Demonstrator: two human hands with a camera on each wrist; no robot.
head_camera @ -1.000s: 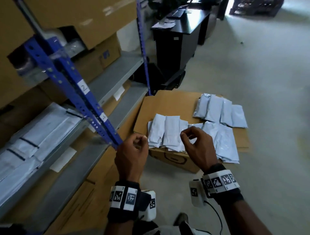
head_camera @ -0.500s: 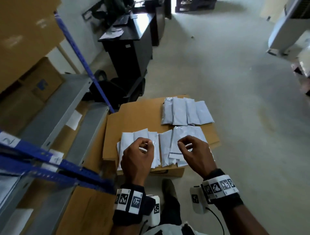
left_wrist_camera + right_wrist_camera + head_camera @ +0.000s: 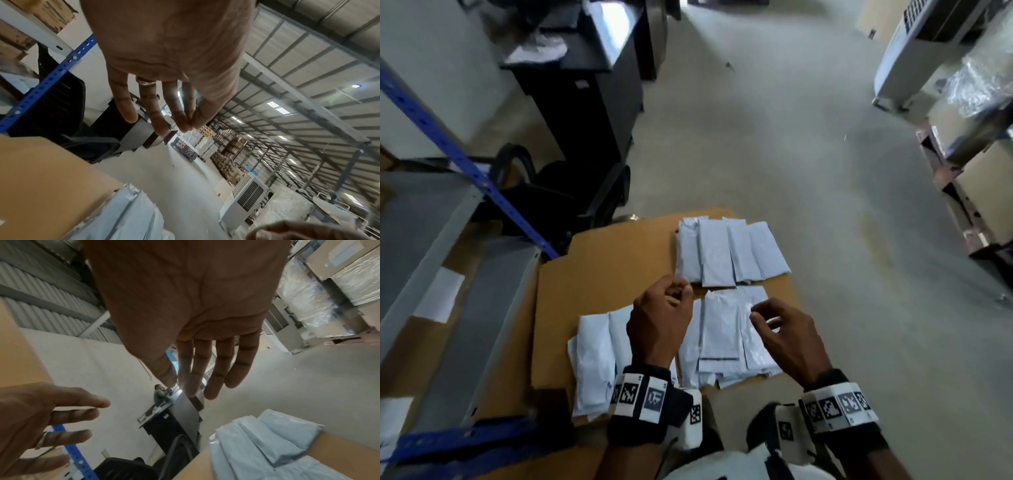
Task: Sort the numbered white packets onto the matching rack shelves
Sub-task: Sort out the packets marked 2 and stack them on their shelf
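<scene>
White flat plastic packets lay in overlapping rows on a brown cardboard surface beside the grey rack shelves. Both the left hand and the right hand hovered above them, fingers loosely extended and holding nothing.

left grip empty, right grip relaxed

The right hand fills the top of the right wrist view, palm toward the camera, fingers nearly straight and slightly spread, holding nothing. The left hand enters from the lower left with its fingers loosely extended, a ring on one. White packets lie overlapping on brown cardboard at the lower right. Between the hands stand a dark desk, a blue perforated rack upright and pale floor.
</scene>
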